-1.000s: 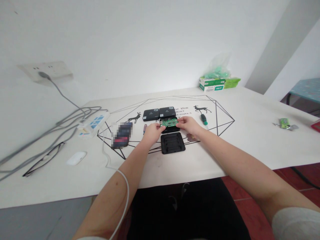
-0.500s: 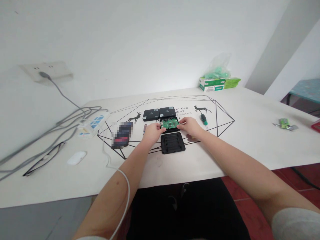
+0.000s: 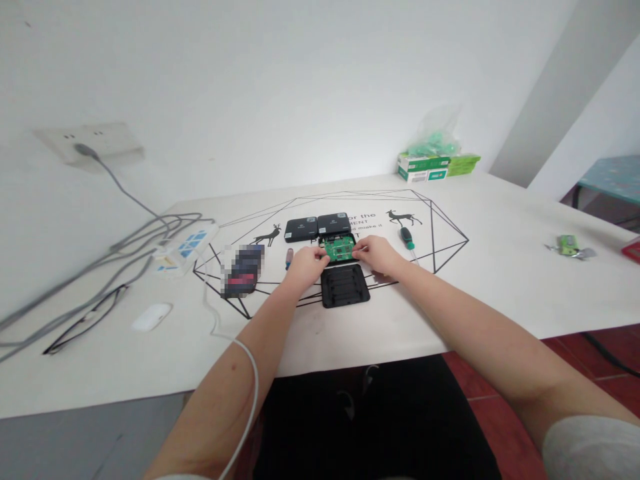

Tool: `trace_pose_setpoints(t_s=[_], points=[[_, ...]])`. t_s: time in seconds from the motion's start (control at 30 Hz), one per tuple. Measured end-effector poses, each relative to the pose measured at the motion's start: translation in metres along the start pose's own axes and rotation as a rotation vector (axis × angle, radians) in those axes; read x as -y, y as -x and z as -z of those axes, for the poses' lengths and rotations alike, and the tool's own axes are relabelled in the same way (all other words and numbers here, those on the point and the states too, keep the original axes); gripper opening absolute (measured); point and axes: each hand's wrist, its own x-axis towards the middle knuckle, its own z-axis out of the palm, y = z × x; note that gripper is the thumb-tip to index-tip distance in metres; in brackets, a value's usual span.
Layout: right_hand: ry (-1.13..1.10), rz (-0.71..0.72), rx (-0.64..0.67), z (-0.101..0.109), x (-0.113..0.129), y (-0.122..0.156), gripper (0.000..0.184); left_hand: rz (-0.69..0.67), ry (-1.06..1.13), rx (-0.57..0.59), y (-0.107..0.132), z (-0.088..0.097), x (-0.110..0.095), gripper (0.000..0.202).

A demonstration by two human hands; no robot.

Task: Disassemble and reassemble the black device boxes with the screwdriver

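Note:
A green circuit board [image 3: 339, 247] lies in an open black case [image 3: 345, 261] at the middle of the table. My left hand [image 3: 306, 265] is closed at the board's left edge, thumb and fingers pinching it. At the opposite edge, my right hand [image 3: 376, 255] grips the board the same way. Just in front of the case is a black cover [image 3: 345, 287], its ribbed inside facing up. Two closed black boxes, one on the left [image 3: 301, 230] and one on the right [image 3: 333, 223], sit directly behind.
A green-and-black screwdriver [image 3: 407, 238] lies right of my right hand, and a smaller handled tool [image 3: 289, 258] left of my left hand. Further left are a power strip [image 3: 187, 250], a white mouse-like object [image 3: 152, 317], glasses [image 3: 85, 320] and cables. Green-and-white boxes [image 3: 424, 167] stand at the back.
Both hands stay at the board's edges, with the right fingers shifted slightly inward and the board sitting a little differently in the case. The rest looks the same.

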Motion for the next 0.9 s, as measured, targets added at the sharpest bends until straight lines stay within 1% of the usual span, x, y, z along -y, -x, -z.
trace_pose_setpoints(t_s=[0.1,0.3,0.37,0.43,0.47,0.5,0.57,0.63,0.7,0.8,0.9], points=[[0.03,0.012,0.018,0.0,0.0,-0.001,0.015,-0.035,-0.034,0.012,0.0,0.0,0.0,0.028],[0.079,0.067,0.058,0.002,-0.001,-0.002,0.018,-0.022,0.005,0.032,0.0,0.001,0.001,0.026],[0.099,0.099,0.044,0.01,-0.003,-0.002,0.022,-0.003,0.046,-0.007,0.0,0.005,0.004,0.027],[0.151,0.13,0.021,0.025,-0.006,-0.001,0.032,0.026,0.092,-0.099,0.0,0.012,0.008,0.03],[0.199,0.132,0.028,0.034,-0.009,0.0,0.029,0.044,0.108,-0.152,-0.001,0.016,0.01,0.031],[0.24,0.126,0.062,0.043,-0.012,0.001,0.026,0.064,0.118,-0.19,0.0,0.021,0.012,0.031],[0.263,0.11,0.214,0.06,-0.018,0.005,0.03,0.107,0.112,-0.233,0.0,0.029,0.014,0.028],[0.268,0.081,0.381,0.071,-0.024,0.009,0.044,0.139,0.086,-0.245,0.001,0.034,0.014,0.025],[0.269,0.034,0.499,0.075,-0.028,0.013,0.054,0.16,0.063,-0.251,0.002,0.037,0.012,0.024],[0.264,0.021,0.575,0.072,-0.028,0.016,0.054,0.165,0.036,-0.25,0.003,0.035,0.009,0.025],[0.269,0.023,0.576,0.07,-0.025,0.016,0.054,0.133,-0.007,-0.233,0.004,0.03,0.005,0.027]])
